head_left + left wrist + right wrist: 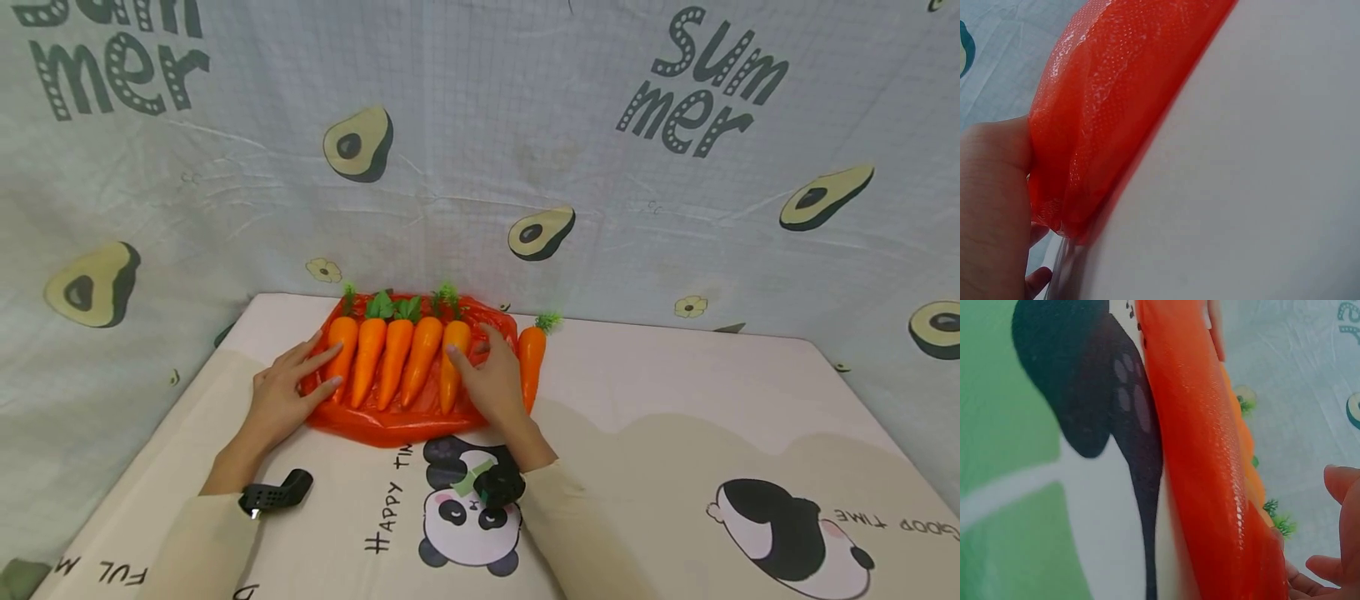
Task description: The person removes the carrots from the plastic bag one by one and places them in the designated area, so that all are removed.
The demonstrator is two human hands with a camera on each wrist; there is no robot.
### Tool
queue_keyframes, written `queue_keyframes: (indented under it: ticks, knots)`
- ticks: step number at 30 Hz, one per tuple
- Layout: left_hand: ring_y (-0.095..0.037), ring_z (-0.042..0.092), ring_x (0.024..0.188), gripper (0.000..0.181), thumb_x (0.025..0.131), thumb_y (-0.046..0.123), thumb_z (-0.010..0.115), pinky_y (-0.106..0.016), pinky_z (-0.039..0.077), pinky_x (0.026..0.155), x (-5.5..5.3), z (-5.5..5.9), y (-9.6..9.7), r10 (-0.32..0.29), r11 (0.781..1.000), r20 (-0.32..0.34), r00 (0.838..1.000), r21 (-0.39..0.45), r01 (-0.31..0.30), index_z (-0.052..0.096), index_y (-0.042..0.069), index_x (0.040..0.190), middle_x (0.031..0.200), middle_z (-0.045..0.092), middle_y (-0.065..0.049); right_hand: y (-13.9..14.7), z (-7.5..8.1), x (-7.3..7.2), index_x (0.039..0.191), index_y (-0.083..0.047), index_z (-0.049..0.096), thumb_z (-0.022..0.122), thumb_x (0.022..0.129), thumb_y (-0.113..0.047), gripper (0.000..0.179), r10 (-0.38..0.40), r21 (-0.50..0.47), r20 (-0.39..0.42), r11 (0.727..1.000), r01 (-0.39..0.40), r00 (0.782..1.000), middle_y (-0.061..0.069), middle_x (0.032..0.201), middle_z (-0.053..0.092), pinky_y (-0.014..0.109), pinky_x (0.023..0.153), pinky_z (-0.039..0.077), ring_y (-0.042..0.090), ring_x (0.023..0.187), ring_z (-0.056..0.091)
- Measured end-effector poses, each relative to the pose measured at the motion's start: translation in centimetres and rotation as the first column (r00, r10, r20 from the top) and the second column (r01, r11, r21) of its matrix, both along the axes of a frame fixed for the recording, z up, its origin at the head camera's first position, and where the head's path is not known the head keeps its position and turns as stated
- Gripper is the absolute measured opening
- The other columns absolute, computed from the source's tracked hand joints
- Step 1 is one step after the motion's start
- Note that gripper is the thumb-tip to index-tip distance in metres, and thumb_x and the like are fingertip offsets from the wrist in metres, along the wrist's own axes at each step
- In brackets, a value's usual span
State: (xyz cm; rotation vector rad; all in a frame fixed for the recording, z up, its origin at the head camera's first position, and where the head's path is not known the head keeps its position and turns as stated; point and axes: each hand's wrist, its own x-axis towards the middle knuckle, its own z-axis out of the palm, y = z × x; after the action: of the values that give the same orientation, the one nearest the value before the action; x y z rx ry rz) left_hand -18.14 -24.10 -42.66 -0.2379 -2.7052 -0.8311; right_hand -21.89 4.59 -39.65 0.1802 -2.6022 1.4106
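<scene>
Several orange carrots (395, 360) with green tops lie side by side on a red plastic bag (375, 427). In the head view my left hand (281, 396) is at the bag's left edge, its fingers spread and reaching onto the leftmost carrot (342, 343). From the other side my right hand (491, 379) reaches over the bag, its thumb at the rightmost carrot (450, 383) on it and its fingers loosely bent. The left wrist view shows the left hand (991, 206) against the bag's crinkled side (1104, 112); its fingertips are mostly hidden.
One more carrot (532, 358) lies just right of the bag, beside the right wrist. The table is covered by a cloth (645, 475) printed with pandas and words. Behind it hangs a pale curtain (465, 125) with avocado prints.
</scene>
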Motion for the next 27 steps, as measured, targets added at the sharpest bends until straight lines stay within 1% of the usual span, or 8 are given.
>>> queue_keyframes:
  ticks: [4, 6, 8, 11, 13, 17, 21, 27]
  knots:
    - [-0.047, 0.026, 0.132, 0.056, 0.089, 0.030, 0.066, -0.063, 0.022, 0.092, 0.0, 0.0, 0.1, 0.003, 1.000, -0.002, 1.000, -0.001, -0.003, 0.051, 0.007, 0.137, 0.150, 0.031, -0.022, -0.2, -0.3, 0.0, 0.142, -0.006, 0.041, 0.065, 0.088, -0.045, 0.071, -0.005, 0.004, 0.013, 1.000, 0.005, 1.000, 0.010, 0.106, 0.057, 0.030, 0.068, 0.051, 0.020, 0.074, 0.052]
    - [-0.047, 0.027, 0.132, 0.055, 0.089, 0.030, 0.066, -0.063, 0.022, 0.092, 0.0, 0.0, 0.1, 0.004, 1.000, -0.001, 1.000, -0.003, -0.004, 0.051, 0.007, 0.137, 0.150, 0.031, -0.022, -0.2, -0.6, -0.1, 0.143, -0.007, 0.040, 0.065, 0.088, -0.046, 0.072, -0.007, 0.009, 0.023, 1.000, 0.007, 1.000, 0.011, 0.107, 0.057, 0.031, 0.072, 0.052, 0.021, 0.081, 0.053]
    - [-0.046, 0.027, 0.132, 0.055, 0.089, 0.030, 0.066, -0.063, 0.022, 0.092, 0.0, 0.1, 0.1, 0.006, 1.000, 0.001, 1.000, -0.003, -0.006, 0.051, 0.008, 0.137, 0.150, 0.031, -0.022, -0.3, -0.8, -0.1, 0.143, -0.007, 0.039, 0.066, 0.087, -0.046, 0.073, -0.006, 0.013, 0.030, 1.000, 0.006, 1.000, 0.011, 0.112, 0.057, 0.034, 0.079, 0.052, 0.023, 0.090, 0.055]
    - [-0.046, 0.027, 0.132, 0.056, 0.089, 0.030, 0.066, -0.063, 0.022, 0.092, 0.1, 0.1, 0.1, 0.005, 1.000, 0.004, 1.000, -0.003, -0.005, 0.051, 0.008, 0.138, 0.150, 0.031, -0.021, -0.4, -1.0, -0.1, 0.144, -0.008, 0.038, 0.067, 0.087, -0.046, 0.075, -0.004, 0.018, 0.035, 1.000, 0.004, 0.999, 0.012, 0.118, 0.058, 0.038, 0.087, 0.050, 0.025, 0.101, 0.055]
    - [-0.046, 0.027, 0.132, 0.056, 0.089, 0.030, 0.066, -0.062, 0.023, 0.091, 0.1, 0.1, 0.1, 0.005, 1.000, 0.004, 1.000, -0.003, -0.005, 0.051, 0.008, 0.138, 0.150, 0.031, -0.021, -0.4, -1.1, -0.1, 0.144, -0.008, 0.037, 0.068, 0.086, -0.046, 0.076, 0.002, 0.021, 0.035, 1.000, -0.002, 0.999, 0.013, 0.117, 0.058, 0.039, 0.088, 0.050, 0.025, 0.101, 0.055]
    - [-0.046, 0.027, 0.132, 0.055, 0.089, 0.030, 0.067, -0.062, 0.023, 0.091, 0.2, 0.2, 0.2, 0.007, 1.000, 0.003, 1.000, 0.001, -0.007, 0.052, 0.008, 0.137, 0.150, 0.032, -0.021, -0.5, -1.3, -0.2, 0.145, -0.007, 0.035, 0.068, 0.085, -0.046, 0.078, 0.012, 0.025, 0.047, 1.000, -0.013, 0.999, 0.010, 0.108, 0.056, 0.036, 0.082, 0.051, 0.024, 0.093, 0.053]
    - [-0.046, 0.027, 0.132, 0.055, 0.089, 0.030, 0.067, -0.062, 0.022, 0.092, 0.2, 0.2, 0.3, 0.011, 1.000, 0.012, 1.000, 0.004, -0.011, 0.052, 0.008, 0.137, 0.150, 0.032, -0.021, -0.7, -1.4, -0.4, 0.145, -0.007, 0.034, 0.069, 0.085, -0.045, 0.079, 0.007, 0.036, 0.061, 0.999, -0.010, 0.998, 0.009, 0.103, 0.054, 0.034, 0.079, 0.051, 0.023, 0.091, 0.051]
    - [-0.046, 0.026, 0.132, 0.056, 0.089, 0.030, 0.067, -0.062, 0.021, 0.093, 0.1, 0.2, 0.3, 0.017, 1.000, 0.023, 1.000, 0.004, -0.018, 0.051, 0.009, 0.138, 0.151, 0.031, -0.021, -0.9, -1.5, -0.9, 0.144, -0.006, 0.036, 0.071, 0.084, -0.042, 0.079, -0.001, 0.073, 0.047, 0.997, -0.003, 0.999, 0.007, 0.096, 0.052, 0.033, 0.075, 0.049, 0.023, 0.088, 0.050]
